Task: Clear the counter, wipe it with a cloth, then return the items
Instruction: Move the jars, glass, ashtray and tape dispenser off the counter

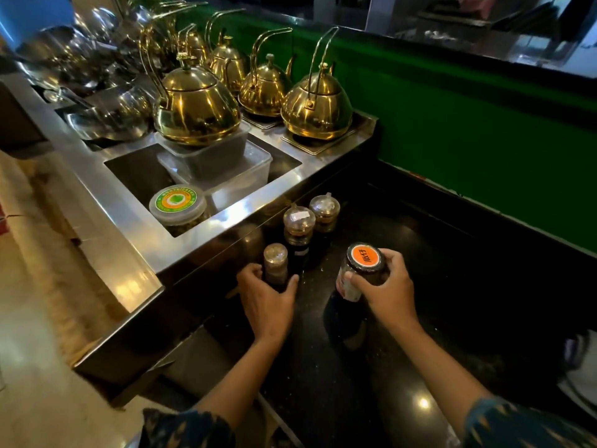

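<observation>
Lower centre of frame: left hand (266,302) wraps its fingers around a small shaker (275,263) on the dark tabletop (420,253); shaker base hidden. Right hand (384,286) clamps an orange-lidded jar (363,270), label mostly covered. Two dispenser bottles (298,227) behind, contents unclear.

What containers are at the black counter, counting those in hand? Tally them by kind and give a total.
Shaker bottle: 1
Spouted condiment bottles: 2
Orange-lidded jar: 1
Total: 4
</observation>
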